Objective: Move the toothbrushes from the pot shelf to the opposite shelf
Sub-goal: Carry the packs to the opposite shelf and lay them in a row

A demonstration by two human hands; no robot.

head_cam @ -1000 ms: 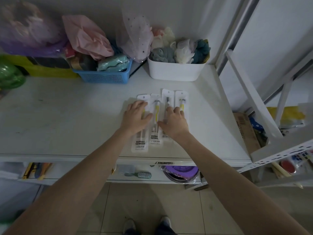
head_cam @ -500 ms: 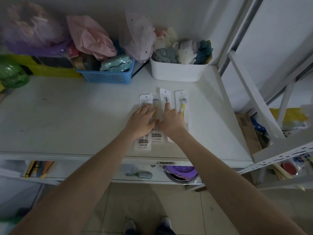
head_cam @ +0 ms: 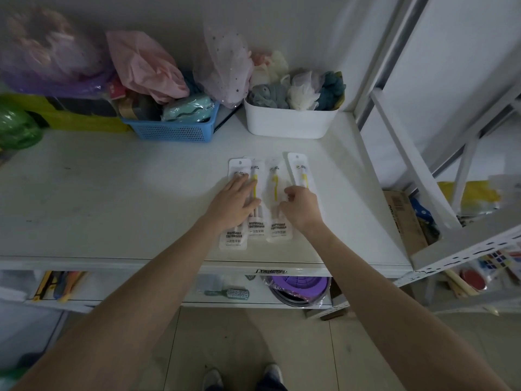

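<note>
Several packaged disposable toothbrushes lie side by side on the white shelf top [head_cam: 112, 210]. My left hand [head_cam: 235, 203] lies flat, fingers spread, over the two left packets [head_cam: 234, 238]. My right hand [head_cam: 300, 208] has its fingers curled between the third packet [head_cam: 275, 179] and the rightmost packet [head_cam: 298, 170]. The rightmost packet is angled away from the others, and my hand hides its lower half. Whether the fingers pinch a packet is unclear.
A white bin of bath puffs [head_cam: 290, 122] and a blue basket [head_cam: 172, 129] with bagged goods stand at the back. A lower shelf holds a hairbrush [head_cam: 231, 294] and a purple item [head_cam: 298, 286]. A white rack [head_cam: 462, 244] stands at the right.
My right hand has shifted right and curled its fingers. The third packet is now uncovered and the rightmost one has tilted. My left hand stays flat on the left packets.
</note>
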